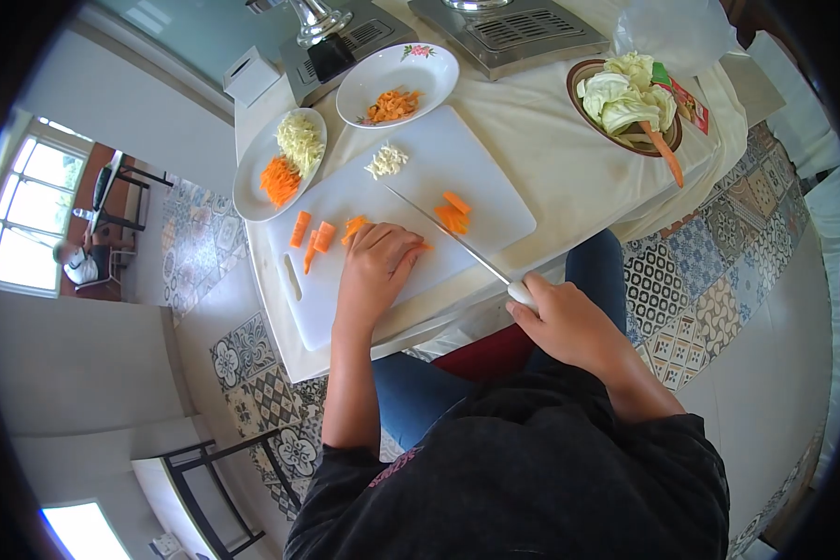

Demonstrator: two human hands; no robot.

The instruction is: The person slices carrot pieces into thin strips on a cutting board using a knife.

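My right hand [565,317] is closed round the white handle of a long kitchen knife [450,233], its blade slanting up and left across the white cutting board [490,173]. Over the board my left hand [379,266] presses down with curled fingers on a piece of carrot [427,247], mostly hidden under them. Orange carrot slices [354,227] lie by its fingertips. To the left are several carrot chunks [323,237]. Cut carrot pieces [453,217] lie right of the blade. Near the knife tip sits a small heap of chopped white pieces [388,161].
An oval plate [252,191] holds shredded carrot and shredded cabbage. A flowered white plate [350,93] holds carrot bits. At the right, a brown-rimmed bowl [577,89] holds cabbage leaves and a whole carrot [661,151] overhanging its edge. Metal stoves [523,42] stand behind.
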